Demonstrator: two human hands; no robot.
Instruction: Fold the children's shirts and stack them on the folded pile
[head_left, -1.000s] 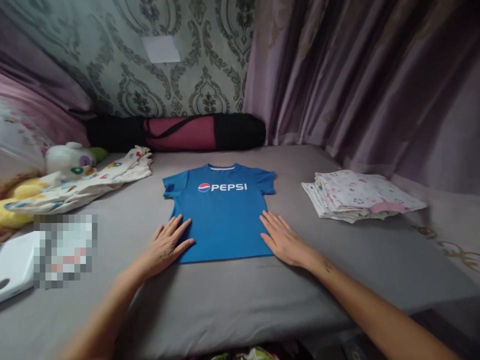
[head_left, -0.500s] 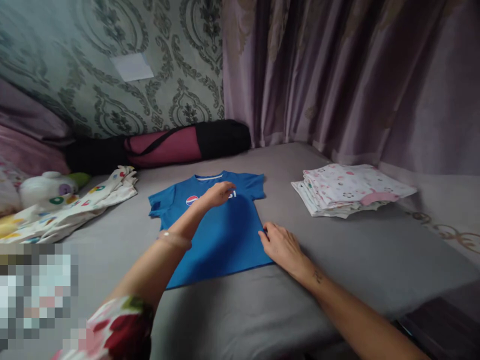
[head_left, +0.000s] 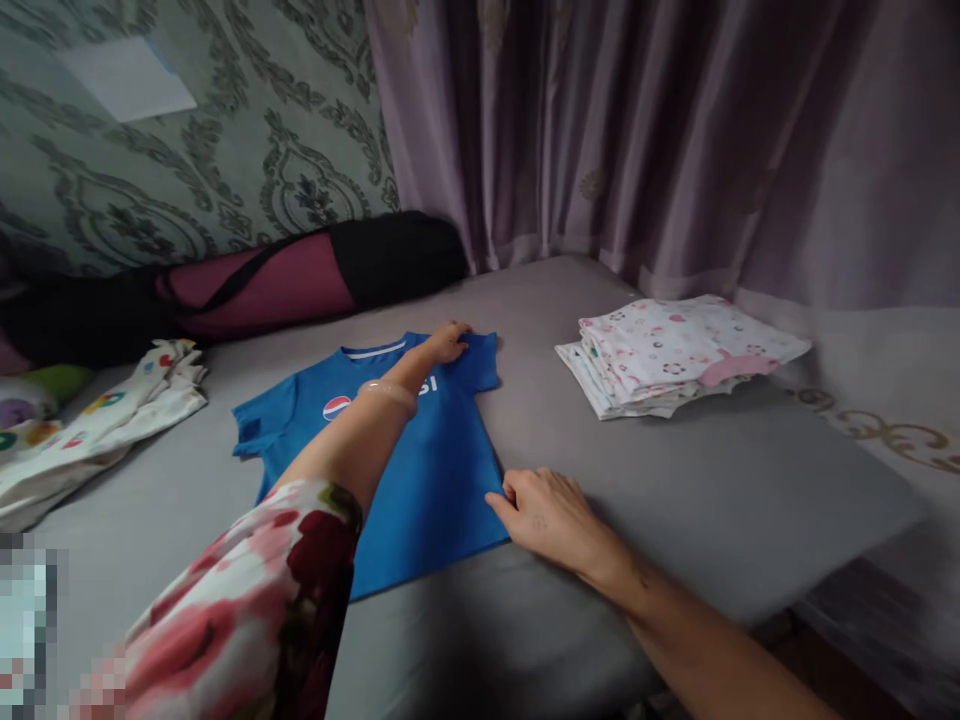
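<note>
A blue short-sleeved T-shirt [head_left: 420, 500] lies spread flat on the bed, front up, with a round red, white and blue logo and white letters on its chest. My left arm reaches across it. At the shoulder by the right-hand sleeve, my left hand [head_left: 445, 343] has its fingers bent down onto the cloth in what looks like a pinch; the fingertips show only in part. Beside the lower right side edge, my right hand [head_left: 544, 515] is curled, thumb and forefinger closed at the fabric's border.
To the right lies a stack of folded white printed clothes [head_left: 675, 355]. A long black and maroon bag [head_left: 270, 285] rests along the wall. Cream patterned clothing [head_left: 112, 420] and a stuffed toy [head_left: 22, 405] are at left. Purple curtains [head_left: 525, 130] hang behind the grey bed sheet [head_left: 637, 500].
My left hand has moved from over the chest letters to the right-hand shoulder of the T-shirt. The right hand stays at the lower side edge. The view has turned rightward.
</note>
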